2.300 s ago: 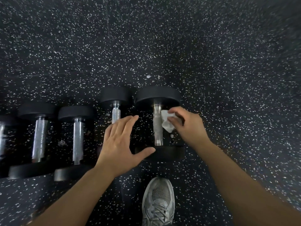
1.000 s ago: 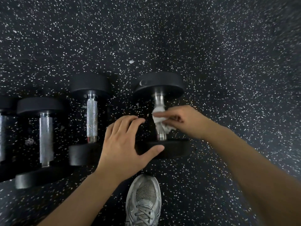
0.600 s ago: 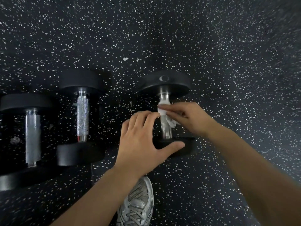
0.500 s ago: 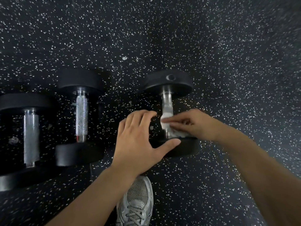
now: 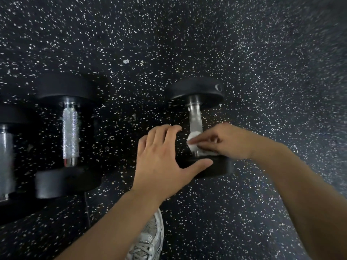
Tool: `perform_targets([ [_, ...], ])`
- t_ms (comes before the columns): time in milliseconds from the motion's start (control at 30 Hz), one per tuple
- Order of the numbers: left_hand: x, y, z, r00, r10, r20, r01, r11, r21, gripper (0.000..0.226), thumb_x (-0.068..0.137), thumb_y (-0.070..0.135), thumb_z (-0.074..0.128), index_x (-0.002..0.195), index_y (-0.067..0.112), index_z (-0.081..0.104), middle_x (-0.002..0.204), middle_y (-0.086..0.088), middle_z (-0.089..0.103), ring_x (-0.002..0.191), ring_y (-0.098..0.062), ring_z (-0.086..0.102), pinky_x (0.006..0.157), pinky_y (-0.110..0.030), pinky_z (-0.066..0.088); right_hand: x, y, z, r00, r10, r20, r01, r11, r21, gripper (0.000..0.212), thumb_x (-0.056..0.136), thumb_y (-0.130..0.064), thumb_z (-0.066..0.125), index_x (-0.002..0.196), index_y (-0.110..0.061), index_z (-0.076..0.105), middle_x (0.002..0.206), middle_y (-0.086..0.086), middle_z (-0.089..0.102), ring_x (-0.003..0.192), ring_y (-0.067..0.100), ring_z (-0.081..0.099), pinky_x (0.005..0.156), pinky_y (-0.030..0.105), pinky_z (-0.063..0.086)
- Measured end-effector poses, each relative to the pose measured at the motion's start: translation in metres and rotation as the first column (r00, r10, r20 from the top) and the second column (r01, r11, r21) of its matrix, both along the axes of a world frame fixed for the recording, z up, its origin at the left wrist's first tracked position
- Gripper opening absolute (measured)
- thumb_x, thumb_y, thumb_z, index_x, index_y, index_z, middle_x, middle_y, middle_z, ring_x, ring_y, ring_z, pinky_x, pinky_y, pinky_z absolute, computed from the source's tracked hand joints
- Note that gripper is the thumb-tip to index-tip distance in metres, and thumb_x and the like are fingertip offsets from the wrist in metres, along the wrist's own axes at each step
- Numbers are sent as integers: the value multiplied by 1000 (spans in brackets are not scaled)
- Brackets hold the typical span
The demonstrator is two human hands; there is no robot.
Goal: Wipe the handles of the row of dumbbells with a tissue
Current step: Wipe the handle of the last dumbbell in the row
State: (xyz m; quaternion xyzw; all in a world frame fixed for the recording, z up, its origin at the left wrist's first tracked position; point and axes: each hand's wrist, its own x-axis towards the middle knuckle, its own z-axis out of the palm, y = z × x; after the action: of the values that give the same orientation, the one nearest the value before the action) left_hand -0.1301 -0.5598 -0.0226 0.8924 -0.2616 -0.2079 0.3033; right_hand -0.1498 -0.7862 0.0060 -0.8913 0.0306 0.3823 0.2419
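Note:
The rightmost dumbbell lies on the floor with black round heads and a metal handle. My right hand presses a white tissue around the near end of that handle, close to the near head. My left hand rests spread on the near head, thumb along its top edge, fingers apart. To the left lies a second dumbbell with a knurled silver handle. A third dumbbell is cut off at the left edge.
Black rubber floor with white speckles stretches all round. A grey laced shoe stands at the bottom, just behind the left forearm. A seam in the floor runs near the second dumbbell.
My right hand has slid the tissue down the handle from near the far head to the near end. The view shifted right, so the left dumbbells moved toward the frame edge.

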Motion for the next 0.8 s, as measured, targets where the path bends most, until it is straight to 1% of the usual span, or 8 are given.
perform_targets([
  [67,-1,-1,-5,1000,-12,-4,12,1000,15,103,73,99,40,149,31,39,151,10,44,146,-13,33,126,-41,22,-3,-4,0,1000,8,11,-8,1000,-20,28,103,-42,52,127,-51,64,105,-18,71,89,1,65,84,26,51],
  [200,-9,-14,-5,999,-25,-39,26,1000,4,107,71,101,35,151,30,39,154,8,43,149,-14,31,127,-45,23,-2,-12,-10,895,-175,411,214,975,-52,32,104,-40,49,132,-54,58,101,-19,70,84,6,65,79,29,53],
  [267,-12,-23,-4,999,-24,-46,23,1000,-13,108,72,101,37,152,29,39,154,8,43,150,-15,31,127,-47,25,-1,-15,-15,856,-202,475,253,966,-44,34,104,-39,49,135,-48,60,102,-18,67,88,5,62,79,29,50],
  [367,-15,-33,-3,997,-20,-69,19,1000,-13,109,68,101,40,151,29,38,154,8,43,150,-14,31,126,-49,25,-4,-22,-13,922,-142,361,166,985,-38,33,101,-41,50,131,-45,64,105,-17,71,90,6,66,83,30,52],
  [500,-18,-39,-3,998,-3,-59,1,1000,-31,106,68,99,46,148,30,39,152,9,45,147,-13,33,126,-43,25,-14,-27,-3,999,-40,25,40,999,-13,27,101,-37,58,123,-50,69,97,-23,71,82,-6,63,74,12,45],
  [567,-19,-40,-2,999,5,-51,-7,999,-42,103,69,97,46,147,31,39,151,9,46,146,-12,34,123,-41,24,-14,-23,-2,988,-105,109,107,994,-10,27,101,-38,57,123,-51,67,95,-25,70,81,-6,64,75,15,48],
  [700,-18,-32,-1,997,5,-77,-5,1000,-6,106,69,99,40,151,33,33,156,11,40,151,-12,28,126,-42,21,1,-21,-14,877,-278,392,312,950,-25,32,102,-41,51,130,-54,60,99,-11,77,80,15,72,78,38,60],
  [800,-11,-16,-2,996,1,-89,0,1000,8,105,69,100,40,152,36,31,157,13,38,152,-11,26,127,-44,20,11,-15,-13,883,-255,394,284,959,-16,32,104,-33,53,130,-49,63,89,-13,72,70,9,67,72,36,58],
])
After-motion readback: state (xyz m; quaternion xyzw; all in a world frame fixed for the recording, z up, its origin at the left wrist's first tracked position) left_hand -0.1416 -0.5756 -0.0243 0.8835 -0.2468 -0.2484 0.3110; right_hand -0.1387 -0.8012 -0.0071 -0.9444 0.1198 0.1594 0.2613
